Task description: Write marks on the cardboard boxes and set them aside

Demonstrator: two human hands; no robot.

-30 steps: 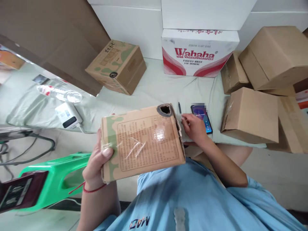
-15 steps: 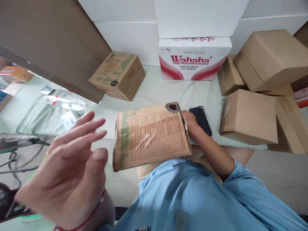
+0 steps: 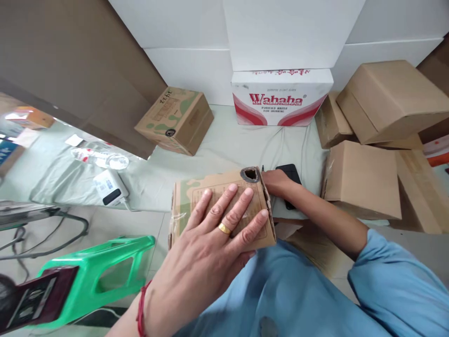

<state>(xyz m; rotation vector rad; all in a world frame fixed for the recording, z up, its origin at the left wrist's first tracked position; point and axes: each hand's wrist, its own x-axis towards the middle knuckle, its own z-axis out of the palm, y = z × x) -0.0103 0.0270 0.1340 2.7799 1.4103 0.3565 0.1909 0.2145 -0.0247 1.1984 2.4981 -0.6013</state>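
Observation:
In front of my body a cardboard box [image 3: 182, 196] with green patches and a dark-ringed hole in its top right corner is held up at the table's edge. My left hand [image 3: 217, 229], with a gold ring and a red wrist cord, lies flat across its printed face, fingers spread. Beside the box's right edge is my right hand [image 3: 277, 181], curled, its fingers mostly hidden. A thin dark tip [image 3: 263, 168] sticks up by it; what it belongs to I cannot make out. Behind this hand lies a black phone [image 3: 289, 172].
A similar box marked 2422 [image 3: 175, 119] and a white-and-red Wahaha carton [image 3: 280, 100] stand at the back. Several brown cartons [image 3: 365, 178] are stacked right. Leftward are a plastic bottle [image 3: 101, 159], a white power bank [image 3: 110, 187] and a green stool [image 3: 94, 276].
My left hand has come from the left, off the box, to rest flat on its face. The view has shifted, showing more of the green stool. My right hand stays by the box's right edge.

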